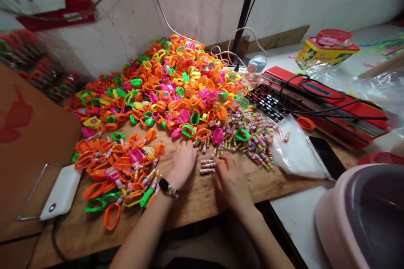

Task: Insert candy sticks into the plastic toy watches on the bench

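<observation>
My left hand (184, 159) reaches to the front edge of the big pile of toy watches (189, 88), which are orange, green, pink and yellow plastic. Its fingers stretch forward, close to a few small wrapped candy rolls. On the wooden table between my hands lie several candy rolls (207, 167), side by side in a short row. Against their right ends are the bent fingers of my right hand (232, 178); a bit of orange shows among them, too small to name. A heap of candy rolls (252, 138) spreads beyond that hand.
At left is a smaller group of watches (116, 168) with candy rolls, beside a white power bank (61, 193) and a cardboard box (34, 134). To the right are clear plastic bags (296, 147), a dark phone (326, 157), a red sealing machine (325, 96) and a pink basin (334, 210).
</observation>
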Motion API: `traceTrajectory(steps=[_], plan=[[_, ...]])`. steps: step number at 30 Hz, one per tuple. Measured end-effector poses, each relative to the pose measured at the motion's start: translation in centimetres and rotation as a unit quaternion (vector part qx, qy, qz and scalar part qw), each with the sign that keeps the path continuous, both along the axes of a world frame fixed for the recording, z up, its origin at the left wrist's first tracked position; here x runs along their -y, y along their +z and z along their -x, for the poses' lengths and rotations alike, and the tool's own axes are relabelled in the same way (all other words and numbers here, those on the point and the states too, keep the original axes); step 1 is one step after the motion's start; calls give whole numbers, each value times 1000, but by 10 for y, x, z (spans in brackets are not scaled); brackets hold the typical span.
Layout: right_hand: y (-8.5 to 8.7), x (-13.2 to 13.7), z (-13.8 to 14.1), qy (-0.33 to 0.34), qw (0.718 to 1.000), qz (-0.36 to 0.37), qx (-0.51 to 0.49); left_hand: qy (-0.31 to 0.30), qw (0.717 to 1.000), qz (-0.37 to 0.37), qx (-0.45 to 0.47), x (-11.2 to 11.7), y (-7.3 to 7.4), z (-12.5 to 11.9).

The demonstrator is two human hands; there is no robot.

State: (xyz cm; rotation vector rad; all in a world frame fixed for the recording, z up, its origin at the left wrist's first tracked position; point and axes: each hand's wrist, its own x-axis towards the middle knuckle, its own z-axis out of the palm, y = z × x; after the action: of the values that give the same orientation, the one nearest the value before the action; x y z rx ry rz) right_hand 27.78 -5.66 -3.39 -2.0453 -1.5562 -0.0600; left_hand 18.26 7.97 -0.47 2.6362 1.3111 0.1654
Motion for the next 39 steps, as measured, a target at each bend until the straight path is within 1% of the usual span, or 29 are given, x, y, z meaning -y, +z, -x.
traceTrajectory(steps=[2,3,5,7,9,11,14,16,18,19,21,23,25,26,29,30,31,33,35,39], plan=[[2,-13,16,59,998,31,-11,9,1000,16,17,-7,-8,-4],[2,-21,24,63,997,46,-19,9,999,26,26,-11,-10,-3],[1,-38,37,26,997,66,-28,9,998,44,46,-15,-10,6],[0,-55,46,-15,997,75,-32,21,996,51,67,-17,-7,18],[0,-68,51,-41,995,85,-36,46,994,38,89,-18,-2,28],[0,-77,55,-55,993,94,-39,70,991,12,117,-20,2,30],[2,-79,58,-60,993,95,-47,97,979,-20,176,-31,3,17],[3,-73,55,-53,994,84,-54,107,971,-23,215,-40,0,1],[7,-63,45,-42,995,67,-63,108,963,-18,247,-47,-3,-12],[10,-57,38,-34,995,44,-84,105,960,-15,261,-48,-4,-17],[20,-44,22,-15,986,-32,-163,91,953,-7,289,-46,-3,-20],[36,-31,5,2,960,-122,-253,76,947,2,313,-37,5,-17],[54,-20,-8,21,936,-173,-307,41,940,8,339,-23,20,-9],[64,-16,-12,31,929,-183,-320,8,935,8,355,-14,29,-5],[88,-8,-16,66,921,-187,-336,-125,907,20,401,9,57,7],[93,-6,-16,75,923,-186,-328,-157,899,21,409,16,66,10],[98,-4,-15,83,928,-186,-313,-171,895,16,412,21,73,13],[103,0,-13,92,939,-191,-271,-171,896,-11,410,28,84,17],[106,4,-10,94,949,-206,-222,-170,901,-41,398,32,92,20],[109,9,-6,89,958,-246,-119,-209,901,-60,375,34,101,23]])
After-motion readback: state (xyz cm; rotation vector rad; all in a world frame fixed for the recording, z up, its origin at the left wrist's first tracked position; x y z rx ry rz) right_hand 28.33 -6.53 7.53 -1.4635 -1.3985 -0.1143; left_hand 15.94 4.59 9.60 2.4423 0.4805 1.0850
